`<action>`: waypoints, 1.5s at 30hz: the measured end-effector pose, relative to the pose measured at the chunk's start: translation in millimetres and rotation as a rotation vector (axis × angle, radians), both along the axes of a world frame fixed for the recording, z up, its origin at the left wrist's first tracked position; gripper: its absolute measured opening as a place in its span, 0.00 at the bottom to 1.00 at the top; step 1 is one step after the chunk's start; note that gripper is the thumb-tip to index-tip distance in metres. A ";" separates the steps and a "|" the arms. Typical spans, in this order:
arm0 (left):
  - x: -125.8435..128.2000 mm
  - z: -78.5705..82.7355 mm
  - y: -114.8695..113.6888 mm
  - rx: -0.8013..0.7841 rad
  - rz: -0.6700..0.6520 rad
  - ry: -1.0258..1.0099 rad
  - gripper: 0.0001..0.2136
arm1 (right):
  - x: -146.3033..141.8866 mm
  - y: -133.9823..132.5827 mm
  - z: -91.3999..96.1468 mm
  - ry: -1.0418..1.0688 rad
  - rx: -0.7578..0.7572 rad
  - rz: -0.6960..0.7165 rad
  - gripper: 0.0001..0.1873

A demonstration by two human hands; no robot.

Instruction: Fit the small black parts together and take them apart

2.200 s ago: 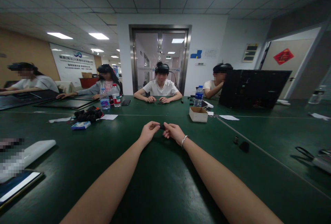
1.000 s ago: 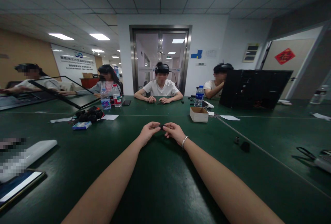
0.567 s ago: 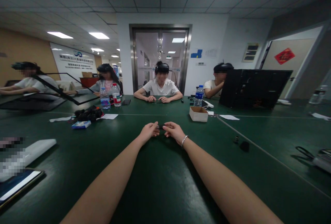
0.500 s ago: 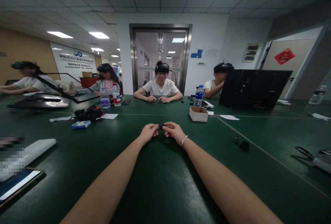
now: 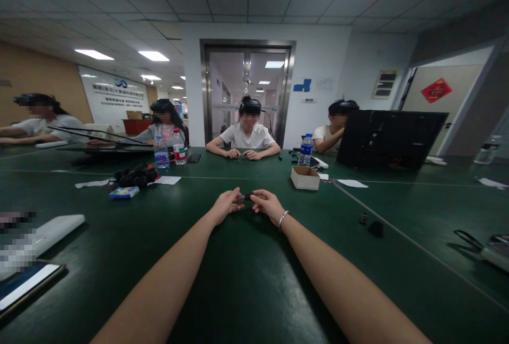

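Over the green table (image 5: 246, 270), both hands meet at a small dark cylindrical piece (image 5: 247, 196) with a greyer left end. Thumb and fingers of my right hand (image 5: 269, 207) pinch its dark right part; a silver bracelet circles that wrist. My left hand (image 5: 226, 207) has its fingertips around the grey end, spread a little; the exact contact there is too small to make out. Off to the right stand a small dark metallic cylinder (image 5: 363, 219) and a black tapered piece (image 5: 376, 229), apart from my hands.
An open cardboard box (image 5: 305, 179) stands ahead right, near a bottle (image 5: 306, 149) and a large monitor (image 5: 392, 140). Black gear (image 5: 135, 175), a blue-white packet (image 5: 124, 193) and two bottles lie ahead left. A phone (image 5: 29, 285) is at near left. Several people sit opposite.
My left hand has shifted slightly left and its fingers have loosened, showing more of the piece's grey end. My right hand keeps its pinch. At far left, a co-worker's laptop-like panel has tilted.
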State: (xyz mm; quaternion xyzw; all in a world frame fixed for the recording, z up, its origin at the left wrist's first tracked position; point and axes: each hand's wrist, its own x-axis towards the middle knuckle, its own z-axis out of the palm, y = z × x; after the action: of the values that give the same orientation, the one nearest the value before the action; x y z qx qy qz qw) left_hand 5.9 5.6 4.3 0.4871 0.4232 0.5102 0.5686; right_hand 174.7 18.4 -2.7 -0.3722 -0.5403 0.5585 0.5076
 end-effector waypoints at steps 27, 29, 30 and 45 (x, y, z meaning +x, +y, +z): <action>2.1 -3.0 -0.7 0.202 -0.025 0.195 0.18 | 0.1 2.3 -1.8 -0.013 -0.016 0.002 0.14; 3.6 -3.9 1.4 0.155 -0.008 0.216 0.20 | 0.1 2.6 -2.1 -0.007 -0.014 0.020 0.14; 4.4 -3.6 1.4 0.145 0.004 0.219 0.21 | 0.2 2.6 -2.2 -0.004 -0.014 0.025 0.14; 6.7 -2.7 3.6 0.066 -0.040 0.223 0.19 | -0.2 -4.7 5.4 0.030 -0.050 0.007 0.12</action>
State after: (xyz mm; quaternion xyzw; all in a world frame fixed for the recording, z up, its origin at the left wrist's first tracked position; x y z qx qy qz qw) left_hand 12.6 9.2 1.7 0.5678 0.4568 0.4551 0.5117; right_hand 174.5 13.7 2.7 -0.3743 -0.5197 0.5792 0.5043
